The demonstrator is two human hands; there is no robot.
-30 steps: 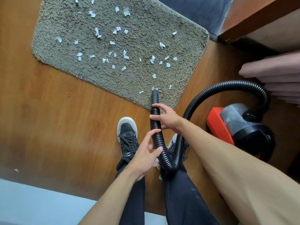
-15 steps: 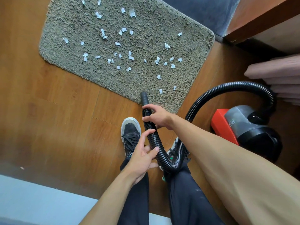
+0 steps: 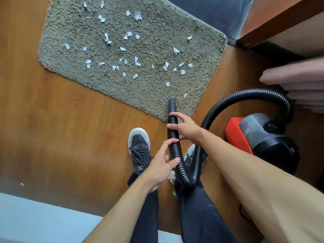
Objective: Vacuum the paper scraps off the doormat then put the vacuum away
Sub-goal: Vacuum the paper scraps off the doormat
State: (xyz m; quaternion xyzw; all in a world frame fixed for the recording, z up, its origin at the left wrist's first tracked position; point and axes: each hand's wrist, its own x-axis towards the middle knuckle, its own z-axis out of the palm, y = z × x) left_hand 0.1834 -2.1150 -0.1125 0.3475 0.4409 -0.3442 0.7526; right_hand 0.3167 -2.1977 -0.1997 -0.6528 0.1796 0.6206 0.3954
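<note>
Left hand (image 3: 160,166) grip: thumb and fingers curled round the black hose (image 3: 245,94) above the knees. Right hand (image 3: 186,128) grip closes on the hose higher up, just behind the nozzle (image 3: 172,104). Black shoe (image 3: 139,146) on the wood floor (image 3: 61,130). Nozzle tip lies over the doormat's (image 3: 175,20) near edge, further right than half a second ago; the scrap by it then no longer shows. Paper scraps (image 3: 137,61) litter the mat. To the right, on the floor, is the red and grey vacuum (image 3: 259,139); its white marking is unreadable and its dust bin contents cannot be told.
</note>
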